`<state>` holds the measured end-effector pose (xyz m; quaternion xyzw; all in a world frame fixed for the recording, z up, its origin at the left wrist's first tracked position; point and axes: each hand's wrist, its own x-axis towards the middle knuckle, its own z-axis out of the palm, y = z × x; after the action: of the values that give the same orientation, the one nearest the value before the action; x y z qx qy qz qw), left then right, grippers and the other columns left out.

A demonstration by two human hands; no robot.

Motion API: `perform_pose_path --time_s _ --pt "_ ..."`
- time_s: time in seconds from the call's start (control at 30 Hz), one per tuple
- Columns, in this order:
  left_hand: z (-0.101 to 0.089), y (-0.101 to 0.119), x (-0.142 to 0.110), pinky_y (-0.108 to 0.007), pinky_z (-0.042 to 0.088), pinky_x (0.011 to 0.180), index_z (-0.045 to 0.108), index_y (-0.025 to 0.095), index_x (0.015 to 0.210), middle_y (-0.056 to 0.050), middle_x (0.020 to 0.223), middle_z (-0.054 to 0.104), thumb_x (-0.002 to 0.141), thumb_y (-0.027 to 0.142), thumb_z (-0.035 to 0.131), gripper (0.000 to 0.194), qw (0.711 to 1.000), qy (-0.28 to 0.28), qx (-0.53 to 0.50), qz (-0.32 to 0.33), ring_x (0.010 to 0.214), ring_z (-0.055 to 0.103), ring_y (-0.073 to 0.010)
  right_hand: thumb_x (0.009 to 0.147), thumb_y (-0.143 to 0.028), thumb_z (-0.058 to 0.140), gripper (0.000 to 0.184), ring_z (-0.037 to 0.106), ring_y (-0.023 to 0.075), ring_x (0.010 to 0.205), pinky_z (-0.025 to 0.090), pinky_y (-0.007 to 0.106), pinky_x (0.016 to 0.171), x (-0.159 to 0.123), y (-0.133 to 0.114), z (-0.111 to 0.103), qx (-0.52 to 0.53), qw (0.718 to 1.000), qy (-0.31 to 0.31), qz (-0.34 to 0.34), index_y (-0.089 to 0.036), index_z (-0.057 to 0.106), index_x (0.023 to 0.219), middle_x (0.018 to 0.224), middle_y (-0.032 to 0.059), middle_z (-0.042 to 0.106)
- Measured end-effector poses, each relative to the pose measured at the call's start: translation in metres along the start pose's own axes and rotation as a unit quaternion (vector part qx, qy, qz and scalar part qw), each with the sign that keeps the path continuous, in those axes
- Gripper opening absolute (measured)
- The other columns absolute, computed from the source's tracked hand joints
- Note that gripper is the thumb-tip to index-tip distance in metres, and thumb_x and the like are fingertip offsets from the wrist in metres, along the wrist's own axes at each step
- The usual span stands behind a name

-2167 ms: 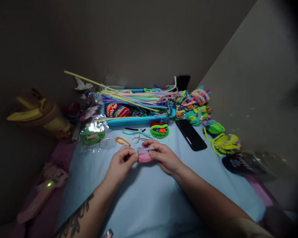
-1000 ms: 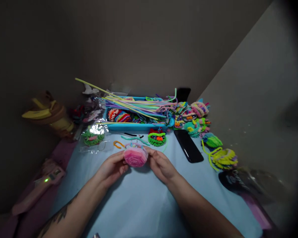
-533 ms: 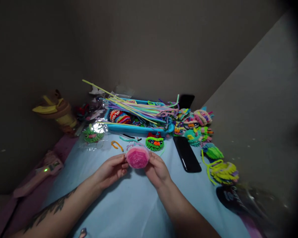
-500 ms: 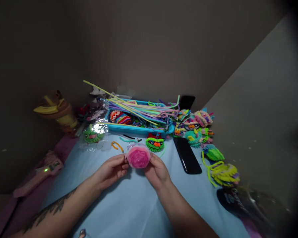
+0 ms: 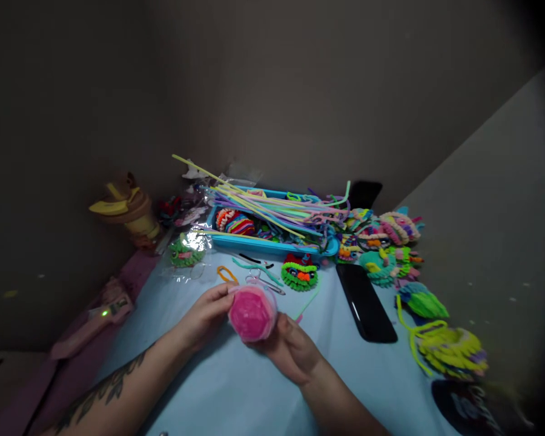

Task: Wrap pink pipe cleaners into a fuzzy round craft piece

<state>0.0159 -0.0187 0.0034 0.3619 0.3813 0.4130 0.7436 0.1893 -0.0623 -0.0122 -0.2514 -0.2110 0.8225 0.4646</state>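
Note:
Between my two hands is a round pink pipe-cleaner piece (image 5: 253, 313), deep pink in the middle with a paler pink rim. My left hand (image 5: 211, 313) is closed on its left edge, thumb on top. At the right and lower edge my right hand (image 5: 295, 348) grips it, with some fingers hidden underneath. Just beyond it lie small scissors (image 5: 277, 289), partly covered by the pink piece. A green and red pipe-cleaner face (image 5: 300, 274) sits behind to the right, and an orange bent pipe cleaner (image 5: 227, 274) lies behind my left hand.
A blue tray (image 5: 272, 244) heaped with long pipe cleaners (image 5: 277, 209) stands at the back. On the right are a black phone (image 5: 366, 306), several fuzzy colourful pieces (image 5: 376, 266) and a yellow one (image 5: 454, 351). At left are a bagged green piece (image 5: 186, 253), a brown-yellow cup (image 5: 140, 221) and a pink glue gun (image 5: 91, 324).
The pink piece has tilted and moved slightly lower, and my right hand has shifted lower with it. The view has turned, so the surroundings sit further right. The scissors now show behind the piece.

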Motion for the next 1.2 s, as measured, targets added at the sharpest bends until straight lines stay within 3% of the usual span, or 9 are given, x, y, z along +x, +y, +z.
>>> perform_pose_path --time_s 0.1,0.2,0.37,0.47,0.57,0.8,0.9,1.03,1.2 --pt "-0.003 0.002 -0.001 -0.025 0.038 0.065 0.065 0.013 0.074 -0.003 0.074 0.056 0.071 0.042 0.074 0.031 0.998 -0.012 0.064 0.023 0.069 0.05 -0.0143 0.065 -0.054 0.077 0.051 0.061 0.0238 0.097 0.046 0.041 0.09 0.002 0.001 0.001 0.003 1.0 0.014 -0.004 -0.02 0.066 0.102 0.109 0.0102 0.068" --pt "-0.006 0.002 0.0 -0.025 0.041 0.071 0.065 0.017 0.094 -0.005 0.09 0.059 0.073 0.043 0.073 0.035 0.995 0.015 0.087 0.049 0.08 0.053 -0.0166 0.065 -0.043 0.08 0.041 0.062 0.0199 0.089 0.046 0.038 0.089 0.005 0.003 0.0 -0.017 0.999 0.032 -0.036 -0.021 0.067 0.098 0.099 0.0065 0.069" --pt "-0.008 -0.007 0.003 -0.032 0.045 0.085 0.049 0.025 0.129 -0.012 0.129 0.049 0.066 0.045 0.079 0.072 0.995 -0.003 0.069 0.072 0.107 0.054 -0.0256 0.061 -0.035 0.084 0.026 0.061 0.0197 0.086 0.045 0.037 0.088 0.008 0.009 -0.006 -0.127 0.983 0.08 -0.104 -0.022 0.065 0.074 0.09 0.0021 0.069" --pt "-0.006 -0.014 0.002 -0.035 0.044 0.091 0.043 0.025 0.133 -0.013 0.127 0.051 0.061 0.042 0.083 0.084 0.996 -0.039 0.063 0.056 0.109 0.054 -0.0272 0.065 -0.031 0.081 0.015 0.056 0.0255 0.112 0.039 0.042 0.101 0.009 0.009 -0.004 -0.26 0.957 0.072 -0.112 -0.023 0.071 0.073 0.115 0.0053 0.065" --pt "-0.003 -0.018 0.0 -0.037 0.045 0.091 0.044 0.025 0.129 -0.012 0.125 0.051 0.054 0.034 0.088 0.087 0.996 -0.024 0.069 0.058 0.108 0.055 -0.0273 0.073 -0.025 0.073 0.006 0.05 0.0263 0.124 0.036 0.043 0.106 0.008 0.007 0.001 -0.371 0.917 0.062 -0.131 -0.025 0.075 0.079 0.122 0.006 0.063" --pt "0.001 -0.018 -0.003 -0.034 0.046 0.087 0.046 0.022 0.121 -0.01 0.115 0.056 0.063 0.039 0.082 0.071 0.988 -0.02 0.117 0.101 0.104 0.056 -0.0241 0.074 -0.009 0.064 0.03 0.054 0.0224 0.119 0.042 0.037 0.103 0.002 0.008 0.007 -0.495 0.845 0.062 -0.191 -0.025 0.072 0.098 0.123 0.0067 0.061" --pt "-0.002 -0.018 -0.004 -0.036 0.043 0.095 0.043 0.022 0.126 -0.011 0.122 0.053 0.067 0.037 0.079 0.071 0.98 -0.004 0.156 0.124 0.113 0.052 -0.0264 0.074 -0.012 0.064 0.018 0.06 0.0195 0.103 0.048 0.03 0.09 -0.001 0.009 0.006 -0.511 0.826 0.084 -0.223 -0.022 0.07 0.087 0.107 0.0066 0.064" --pt "-0.003 -0.018 -0.006 -0.038 0.04 0.101 0.038 0.023 0.134 -0.013 0.132 0.048 0.069 0.041 0.077 0.077 0.974 -0.029 0.199 0.109 0.12 0.048 -0.029 0.075 -0.01 0.06 0.013 0.058 0.0136 0.077 0.046 0.022 0.069 -0.001 0.009 0.004 -0.51 0.814 0.125 -0.249 -0.019 0.061 0.065 0.079 0.0019 0.058" --pt "-0.001 -0.017 -0.007 -0.036 0.046 0.093 0.036 0.022 0.135 -0.012 0.125 0.053 0.069 0.047 0.076 0.081 0.975 -0.047 0.203 0.081 0.111 0.054 -0.0279 0.076 -0.01 0.058 0.013 0.056 0.0123 0.074 0.043 0.021 0.067 0.001 0.008 0.007 -0.492 0.832 0.089 -0.241 -0.018 0.059 0.066 0.076 0.0006 0.057"
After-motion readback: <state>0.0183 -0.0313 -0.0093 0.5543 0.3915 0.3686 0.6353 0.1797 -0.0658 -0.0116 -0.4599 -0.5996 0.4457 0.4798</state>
